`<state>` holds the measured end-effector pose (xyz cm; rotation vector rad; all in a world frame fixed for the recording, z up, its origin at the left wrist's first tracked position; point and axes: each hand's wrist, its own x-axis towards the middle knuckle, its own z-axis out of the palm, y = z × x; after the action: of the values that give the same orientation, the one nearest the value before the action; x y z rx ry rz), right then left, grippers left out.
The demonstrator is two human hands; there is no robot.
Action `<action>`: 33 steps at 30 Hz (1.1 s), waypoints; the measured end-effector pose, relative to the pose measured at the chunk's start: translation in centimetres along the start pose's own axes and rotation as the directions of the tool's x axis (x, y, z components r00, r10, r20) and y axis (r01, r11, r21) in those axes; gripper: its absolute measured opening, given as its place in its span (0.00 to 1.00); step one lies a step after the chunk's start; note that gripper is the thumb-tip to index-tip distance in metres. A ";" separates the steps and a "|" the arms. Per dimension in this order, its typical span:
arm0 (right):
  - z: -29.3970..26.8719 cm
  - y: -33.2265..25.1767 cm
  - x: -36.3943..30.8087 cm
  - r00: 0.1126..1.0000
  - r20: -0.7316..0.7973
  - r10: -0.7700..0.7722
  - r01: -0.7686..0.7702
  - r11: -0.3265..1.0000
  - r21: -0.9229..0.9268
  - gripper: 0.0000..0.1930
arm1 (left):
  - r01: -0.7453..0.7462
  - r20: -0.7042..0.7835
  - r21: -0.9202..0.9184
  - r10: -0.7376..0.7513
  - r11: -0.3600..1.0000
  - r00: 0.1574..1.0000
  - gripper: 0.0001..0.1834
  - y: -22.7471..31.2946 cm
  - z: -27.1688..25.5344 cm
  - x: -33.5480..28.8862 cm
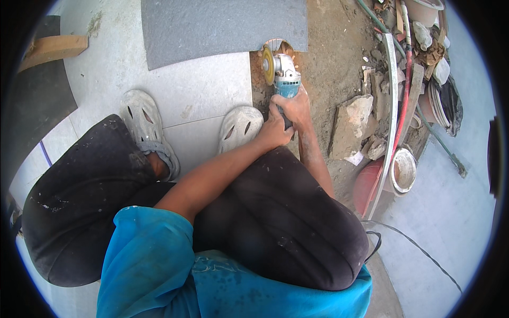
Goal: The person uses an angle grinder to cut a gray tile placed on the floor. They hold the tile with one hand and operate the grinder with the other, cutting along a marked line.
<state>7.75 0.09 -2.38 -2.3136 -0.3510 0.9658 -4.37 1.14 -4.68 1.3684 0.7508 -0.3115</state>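
Observation:
Both my hands are closed around an angle grinder (288, 88) with a teal body and a silver head. My right hand (297, 107) wraps the body just behind the head. Lower down, my left hand (275, 130) grips the dark rear end. The yellowish disc (268, 64) stands on edge on the left side of the head. It is beside a curved notch in the near edge of a dark grey tile (225, 29); whether disc and tile touch, I cannot tell. Reddish-brown rubble or dust shows around the notch.
Pale tiles (207, 98) lie under my shoes. Bare dirt (328, 69) runs along the right, with broken slabs (351, 124), a long metal bar (392, 95), a red hose (407, 100) and buckets (404, 170). A black cable (419, 246) trails at lower right. A wood piece (55, 49) sits far left.

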 end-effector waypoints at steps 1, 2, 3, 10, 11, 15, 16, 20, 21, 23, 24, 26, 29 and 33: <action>0.0 0.0 0.1 1.000 0.010 0.009 -0.009 1.000 -0.010 0.28 | -0.013 -0.025 0.027 0.014 1.000 1.000 0.61 -0.1 0.2 0.0; 0.0 -0.1 0.2 1.000 0.021 0.018 -0.017 1.000 -0.017 0.28 | -0.024 -0.051 0.055 0.027 0.998 0.998 0.61 -0.3 0.3 0.1; 0.0 -0.1 0.2 0.999 0.033 0.026 -0.026 0.999 -0.025 0.28 | -0.019 -0.054 0.059 0.022 0.998 0.998 0.61 -0.5 0.4 0.2; 0.1 0.4 0.3 0.999 0.035 0.034 -0.034 0.999 0.008 0.28 | -0.006 -0.057 0.063 0.009 0.998 0.998 0.62 -0.6 0.7 0.4; 0.2 0.5 0.4 0.999 0.037 0.030 -0.030 1.000 0.009 0.27 | -0.010 -0.062 0.058 0.013 0.998 0.998 0.62 -0.7 0.7 0.4; 0.3 0.7 0.3 0.998 0.047 0.034 -0.036 0.998 0.046 0.26 | -0.001 -0.053 0.045 0.003 0.999 0.999 0.63 -0.6 0.6 0.4; 0.3 0.8 0.3 0.998 0.047 0.037 -0.039 0.998 0.040 0.26 | 0.024 -0.036 0.039 -0.022 0.999 0.999 0.64 -0.4 0.5 0.4; 0.2 0.5 0.3 0.999 0.046 0.030 -0.031 0.999 0.019 0.28 | -0.009 -0.068 0.027 0.010 1.000 0.998 0.62 -0.5 0.7 0.3; 0.1 0.3 0.3 0.999 0.044 0.026 -0.027 1.000 0.015 0.29 | -0.016 -0.068 0.025 0.017 1.000 0.998 0.62 -0.6 0.8 0.3; 0.1 0.1 0.2 0.999 0.039 0.021 -0.022 1.000 0.010 0.28 | -0.028 -0.070 0.020 0.029 0.999 0.997 0.62 -0.9 0.9 0.4; 0.2 0.0 0.2 0.999 0.037 0.019 -0.019 1.000 0.008 0.28 | -0.041 -0.078 0.024 0.043 0.999 0.996 0.62 -1.1 0.9 0.5; 0.1 -0.1 0.1 0.998 0.048 0.027 -0.028 0.999 0.018 0.28 | -0.069 -0.090 0.031 0.071 0.997 0.993 0.62 -1.4 1.1 0.5; 0.2 0.2 0.1 0.998 0.048 0.028 -0.029 0.999 0.020 0.29 | -0.070 -0.078 0.030 0.072 0.997 0.994 0.62 -1.5 1.2 0.6; 0.1 0.2 0.1 0.999 0.045 0.022 -0.022 1.000 0.007 0.29 | -0.025 -0.048 0.045 0.027 0.999 0.998 0.63 -1.4 1.2 0.6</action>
<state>7.73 0.04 -2.59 -2.2963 -0.3401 1.0291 -4.43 -0.12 -6.15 1.4308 0.7701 -0.2763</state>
